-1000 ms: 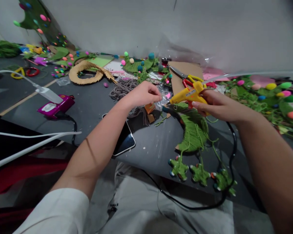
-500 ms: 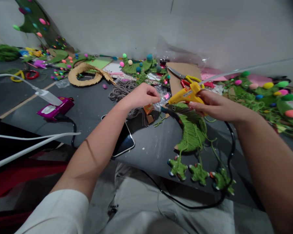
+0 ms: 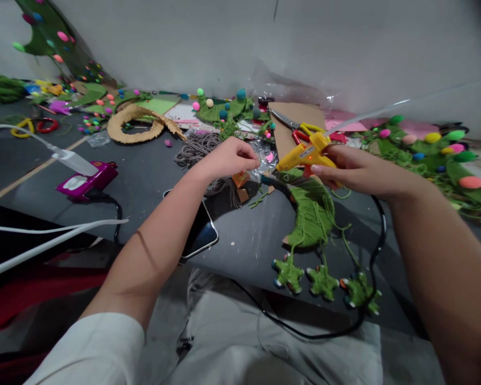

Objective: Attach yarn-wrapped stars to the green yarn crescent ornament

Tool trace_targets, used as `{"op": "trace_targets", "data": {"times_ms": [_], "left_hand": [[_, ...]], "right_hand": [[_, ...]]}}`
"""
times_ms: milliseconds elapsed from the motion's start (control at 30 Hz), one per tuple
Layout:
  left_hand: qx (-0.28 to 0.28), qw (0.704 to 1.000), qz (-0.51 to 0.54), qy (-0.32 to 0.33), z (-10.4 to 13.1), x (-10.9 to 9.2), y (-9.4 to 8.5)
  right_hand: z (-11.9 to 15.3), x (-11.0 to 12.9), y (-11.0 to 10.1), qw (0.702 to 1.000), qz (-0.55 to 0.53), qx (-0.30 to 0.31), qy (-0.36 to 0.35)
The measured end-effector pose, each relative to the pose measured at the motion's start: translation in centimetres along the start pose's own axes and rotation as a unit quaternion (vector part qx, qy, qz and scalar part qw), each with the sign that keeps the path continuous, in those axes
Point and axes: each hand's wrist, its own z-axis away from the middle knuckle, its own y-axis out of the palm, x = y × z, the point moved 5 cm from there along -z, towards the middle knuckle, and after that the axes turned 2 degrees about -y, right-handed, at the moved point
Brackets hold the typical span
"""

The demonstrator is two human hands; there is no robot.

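Observation:
My right hand [image 3: 350, 168] is wrapped round a yellow hot glue gun [image 3: 302, 155], its nozzle pointing left and a small red light lit on its side. My left hand [image 3: 234, 158] hovers left of the nozzle, thumb and fingers pinched together; whatever is between them is too small to make out. Below the gun lies a green yarn-wrapped crescent [image 3: 312, 214]. From it, on strands of yarn, hang a green star [image 3: 289, 274], a second star [image 3: 323, 282] and a third star [image 3: 361, 293] at the table edge.
A phone [image 3: 202, 235] lies under my left forearm beside grey yarn [image 3: 200, 147]. Scissors [image 3: 291, 124] rest on cardboard [image 3: 280, 141] behind the gun. A black cord [image 3: 379, 251] loops down over my lap. At left are a purple power strip [image 3: 88, 182] and a tan paper ring [image 3: 134, 133].
The whole view has shifted slightly, so the table things sit a little further left. Both hands keep nearly the same pose, the right one still holding the glue gun.

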Motion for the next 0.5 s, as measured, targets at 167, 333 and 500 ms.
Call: {"op": "trace_targets", "data": {"times_ms": [167, 333, 500], "left_hand": [[0.012, 1.000, -0.001, 0.002, -0.2, 0.3, 0.2], [0.036, 0.999, -0.012, 0.012, -0.2, 0.3, 0.3], [0.045, 0.998, -0.031, 0.015, 0.0, 0.1, 0.4]], "right_hand": [[1.1, 0.8, -0.9, 1.000, -0.003, -0.007, 0.024], [5.2, -0.2, -3.2, 0.993, 0.007, -0.100, 0.067], [16.0, -5.4, -4.6, 0.946, 0.015, -0.244, 0.212]]}}
